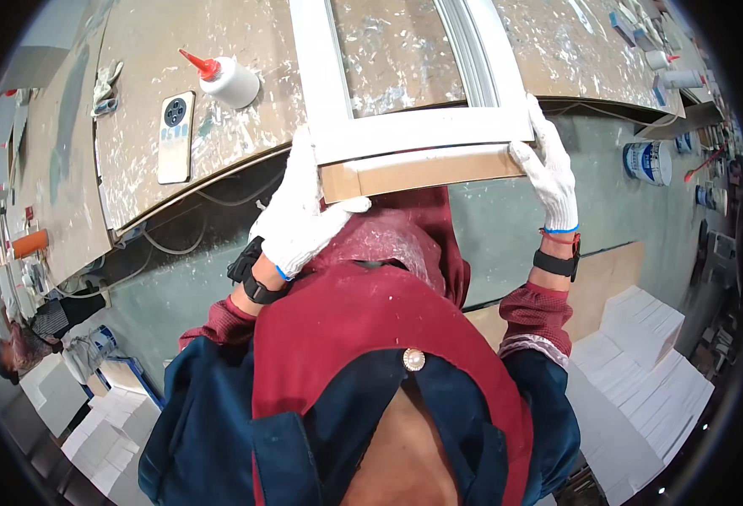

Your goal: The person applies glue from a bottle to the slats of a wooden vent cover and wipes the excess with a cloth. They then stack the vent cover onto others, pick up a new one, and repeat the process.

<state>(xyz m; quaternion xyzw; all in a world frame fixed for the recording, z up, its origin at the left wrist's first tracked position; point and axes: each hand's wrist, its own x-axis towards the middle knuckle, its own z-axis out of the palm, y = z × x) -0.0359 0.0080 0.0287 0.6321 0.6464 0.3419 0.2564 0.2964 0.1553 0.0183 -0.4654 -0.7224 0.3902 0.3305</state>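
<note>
A white rectangular frame (pixel 422 126) lies on the workbench, its near end sticking out past the bench edge towards my body. A bare brown strip (pixel 439 173) runs along that near end. My left hand (pixel 297 211), in a white knitted glove, grips the frame's near left corner, fingers along the side and thumb by the brown strip. At the near right corner my right hand (pixel 550 169), gloved alike, has its fingers along the outer side and its thumb on the end. Both hands press the frame between them.
On the paint-spattered workbench (pixel 143 126), left of the frame, are a white bottle with a red nozzle (pixel 235 83) and a phone (pixel 175 139). White buckets (pixel 646 163) stand at the right. Stacked white panels (pixel 641 371) lie behind me. Another person (pixel 29 346) is at the far left.
</note>
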